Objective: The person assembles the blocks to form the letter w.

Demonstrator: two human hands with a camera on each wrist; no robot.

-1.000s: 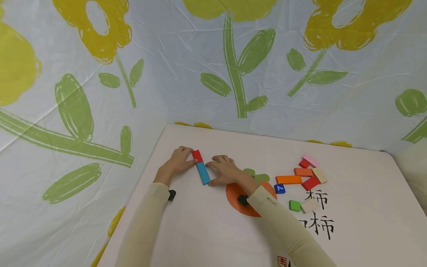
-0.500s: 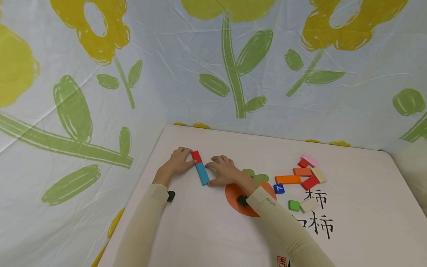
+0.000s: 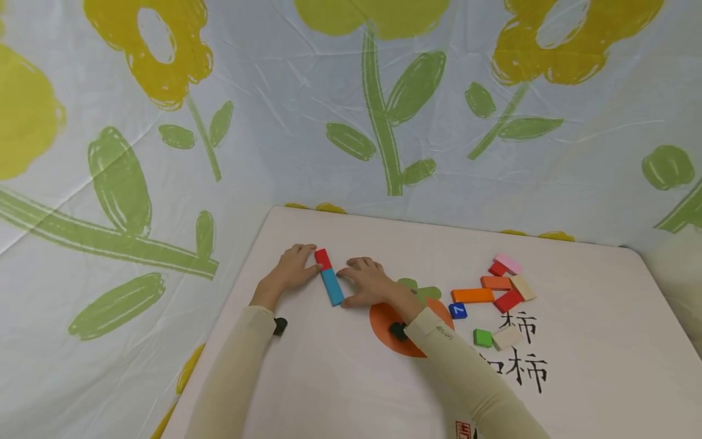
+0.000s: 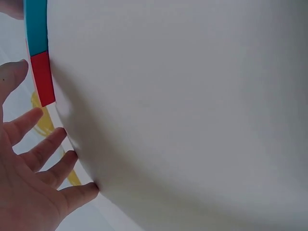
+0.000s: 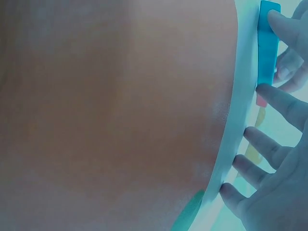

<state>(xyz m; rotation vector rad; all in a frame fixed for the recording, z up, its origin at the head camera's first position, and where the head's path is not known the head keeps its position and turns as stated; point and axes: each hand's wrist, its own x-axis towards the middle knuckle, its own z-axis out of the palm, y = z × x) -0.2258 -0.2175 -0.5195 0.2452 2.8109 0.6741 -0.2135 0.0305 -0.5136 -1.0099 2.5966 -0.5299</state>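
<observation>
Red block (image 3: 323, 259) and blue block (image 3: 332, 287) are lying end to end on the counter (image 3: 323, 378), their long axis running far-left to near-right. Wide-fingered, the left hand (image 3: 291, 270) is resting just left of red; the right hand (image 3: 370, 283), also wide, is bordering blue's right side. Beyond it, an orange block (image 3: 473, 296) is lying well right.

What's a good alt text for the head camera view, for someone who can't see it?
A person's left hand and right hand flank a red block and a blue block lying end to end on a pale table. More colored blocks lie scattered toward the right, and flower-print cloth hangs behind.
</observation>
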